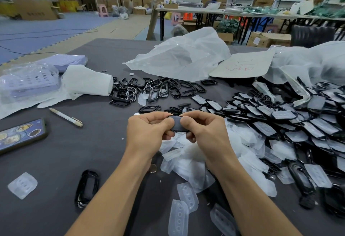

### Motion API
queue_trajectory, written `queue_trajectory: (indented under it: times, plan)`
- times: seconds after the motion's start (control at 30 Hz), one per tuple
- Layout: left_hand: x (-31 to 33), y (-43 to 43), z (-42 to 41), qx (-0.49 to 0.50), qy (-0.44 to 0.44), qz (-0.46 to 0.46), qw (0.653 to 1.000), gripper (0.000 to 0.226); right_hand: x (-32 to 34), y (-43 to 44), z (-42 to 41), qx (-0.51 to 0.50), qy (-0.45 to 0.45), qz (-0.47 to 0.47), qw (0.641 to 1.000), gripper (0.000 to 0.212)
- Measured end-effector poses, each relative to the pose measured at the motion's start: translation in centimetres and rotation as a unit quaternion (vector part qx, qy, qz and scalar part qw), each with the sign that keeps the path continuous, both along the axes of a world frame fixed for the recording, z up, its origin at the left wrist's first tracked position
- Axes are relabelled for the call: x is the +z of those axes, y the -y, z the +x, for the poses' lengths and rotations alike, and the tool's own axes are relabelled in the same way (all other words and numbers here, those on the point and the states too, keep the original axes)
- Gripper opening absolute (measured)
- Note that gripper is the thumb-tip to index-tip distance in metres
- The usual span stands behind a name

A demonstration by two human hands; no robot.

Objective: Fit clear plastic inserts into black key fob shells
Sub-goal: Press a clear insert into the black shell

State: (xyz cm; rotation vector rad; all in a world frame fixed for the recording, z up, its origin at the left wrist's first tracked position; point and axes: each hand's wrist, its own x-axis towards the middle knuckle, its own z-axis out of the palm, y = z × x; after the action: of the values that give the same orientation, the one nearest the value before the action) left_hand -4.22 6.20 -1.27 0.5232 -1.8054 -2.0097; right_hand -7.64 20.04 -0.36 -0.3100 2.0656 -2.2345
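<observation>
Both hands meet above the middle of the dark table [56, 153]. My left hand [149, 131] and my right hand [203, 129] grip one black key fob shell [177, 123] between thumbs and curled fingers, thumbs pressing on its top face. Most of the shell is hidden by the fingers. Loose clear plastic inserts [186, 161] lie piled under and in front of the hands. An empty black shell ring [86, 187] lies near my left forearm, and a single clear insert [22, 185] sits at the lower left.
Several empty black shells [149, 90] lie behind the hands. Shells with inserts [280, 123] are heaped on the right. White plastic bags [183, 56] sit at the back. A phone [20, 135], a pen [65, 117] and lilac trays [28, 82] lie on the left.
</observation>
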Motion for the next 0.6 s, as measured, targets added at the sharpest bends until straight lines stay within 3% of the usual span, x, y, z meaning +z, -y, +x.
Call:
queue_trajectory:
  times: [0.37,0.47,0.6]
  plan:
    - [-0.34,-0.28,0.01,-0.015,-0.016,-0.031,0.999,0.014,-0.55,0.0,-0.21,-0.061,-0.037,0.058,0.996,0.021]
    - [-0.36,-0.23,-0.06,0.018,-0.014,-0.029,0.999,0.017,-0.5,-0.14,-0.03,-0.098,-0.035,0.043,0.994,0.017]
    - [-0.53,-0.05,-0.23,0.062,-0.023,-0.026,0.997,0.017,-0.51,-0.61,-0.15,-0.169,-0.083,0.11,0.976,0.015]
